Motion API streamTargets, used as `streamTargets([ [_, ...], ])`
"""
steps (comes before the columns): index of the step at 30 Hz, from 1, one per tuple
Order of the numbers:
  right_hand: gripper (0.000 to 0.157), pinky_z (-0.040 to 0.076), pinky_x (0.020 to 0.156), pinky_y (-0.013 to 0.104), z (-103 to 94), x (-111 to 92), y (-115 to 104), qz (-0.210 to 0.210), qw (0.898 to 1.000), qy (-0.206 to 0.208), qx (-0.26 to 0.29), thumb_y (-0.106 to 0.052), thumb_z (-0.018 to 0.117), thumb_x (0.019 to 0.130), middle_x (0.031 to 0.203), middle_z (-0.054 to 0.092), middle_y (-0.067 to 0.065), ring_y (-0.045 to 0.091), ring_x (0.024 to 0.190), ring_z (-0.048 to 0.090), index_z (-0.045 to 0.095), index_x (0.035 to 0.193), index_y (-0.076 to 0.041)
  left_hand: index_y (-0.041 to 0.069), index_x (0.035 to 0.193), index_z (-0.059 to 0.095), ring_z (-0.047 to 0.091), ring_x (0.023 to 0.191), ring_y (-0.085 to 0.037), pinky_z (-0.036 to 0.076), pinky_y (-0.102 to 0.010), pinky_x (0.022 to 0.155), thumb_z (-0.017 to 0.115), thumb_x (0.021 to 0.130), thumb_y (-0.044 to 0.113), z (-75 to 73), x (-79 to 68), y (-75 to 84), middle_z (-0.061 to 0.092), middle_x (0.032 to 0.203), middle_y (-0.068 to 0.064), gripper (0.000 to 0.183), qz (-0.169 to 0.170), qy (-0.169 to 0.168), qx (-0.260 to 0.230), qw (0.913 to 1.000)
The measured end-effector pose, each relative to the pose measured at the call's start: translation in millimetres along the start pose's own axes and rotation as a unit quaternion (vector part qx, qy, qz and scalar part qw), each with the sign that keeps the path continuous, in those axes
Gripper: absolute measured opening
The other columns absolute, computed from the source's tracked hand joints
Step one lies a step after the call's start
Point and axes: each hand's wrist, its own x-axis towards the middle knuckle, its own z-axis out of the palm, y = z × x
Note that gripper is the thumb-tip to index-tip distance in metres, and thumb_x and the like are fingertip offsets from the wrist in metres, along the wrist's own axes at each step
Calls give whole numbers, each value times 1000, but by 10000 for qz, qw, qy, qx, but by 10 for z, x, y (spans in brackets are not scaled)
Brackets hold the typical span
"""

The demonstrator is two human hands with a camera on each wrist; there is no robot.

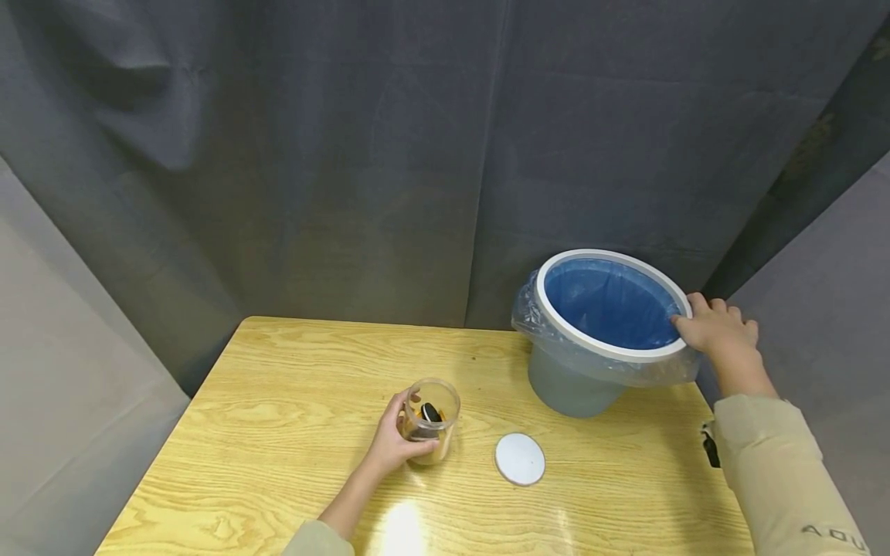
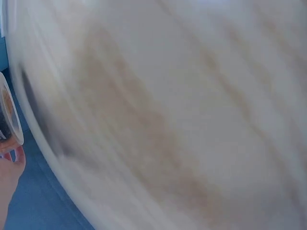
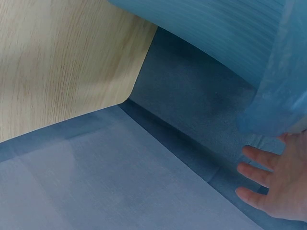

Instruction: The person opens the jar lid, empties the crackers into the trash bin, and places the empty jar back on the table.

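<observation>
My left hand [image 1: 398,440] grips a clear plastic jar [image 1: 446,444] near the table's middle, thumb in front and fingers around the far side. Inside the lidless jar lie a black-and-white piece and some orange ones. The left wrist view catches the jar's rim [image 2: 18,127] and part of the hand [image 2: 7,179] at its left edge. At the back right, my right hand [image 1: 719,332] holds the rim of a bucket-shaped trash bin [image 1: 573,386], thumb over the inner side. Its other fingers [image 3: 256,173] spread apart beneath the bin's overhanging plastic bag [image 3: 276,112].
A round white lid [image 1: 520,459] lies flat on the wooden table [image 1: 278,432] between jar and bin. Blue lining shows inside the bin. A dark curtain [image 1: 361,170] hangs behind the table, and a small black object [image 1: 711,449] sits by the right sleeve.
</observation>
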Motion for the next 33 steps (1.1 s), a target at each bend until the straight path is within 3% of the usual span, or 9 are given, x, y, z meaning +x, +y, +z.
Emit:
streamTargets([
  [9, 69, 13, 90, 75, -12, -18, -25, -4, 10000, 33, 19, -47, 35, 93, 125, 21, 40, 57, 111, 17, 18, 138, 3, 6, 133, 40, 42, 112, -39, 41, -43, 90, 83, 61, 10, -13, 102, 111, 48, 119, -12, 84, 317, 148, 248, 9991],
  [16, 70, 14, 89, 75, -7, -9, -21, -28, 10000, 18, 45, -47, 35, 93, 125, 21, 40, 57, 110, 17, 18, 138, 3, 14, 135, 40, 44, 111, -28, 41, -42, 90, 86, 59, 17, 12, 265, -137, 48, 121, -11, 89, 354, 324, 410, 9980],
  [20, 70, 13, 89, 75, -8, -10, -16, -34, 10000, 26, 58, -47, 35, 93, 125, 20, 40, 57, 110, 16, 18, 138, 3, 13, 136, 39, 44, 108, -26, 42, -40, 87, 85, 59, 21, 14, 339, -108, 48, 120, -13, 90, 550, 388, 517, 9964],
  [25, 69, 14, 90, 75, -12, -11, -16, -28, 10000, 46, 49, -47, 35, 93, 125, 20, 40, 57, 111, 16, 18, 138, 4, 15, 134, 40, 45, 104, -20, 43, -36, 85, 86, 59, 23, 28, 425, 46, 49, 118, -4, 89, 607, 487, 697, 9945],
  [33, 69, 13, 90, 75, -28, -32, -38, -13, 10000, 11, 26, -46, 36, 94, 126, 19, 41, 57, 111, 16, 18, 138, 4, 6, 132, 41, 44, 105, -28, 39, -37, 85, 82, 63, 9, 41, 470, 560, 48, 117, -11, 81, 645, 469, 437, 9959],
])
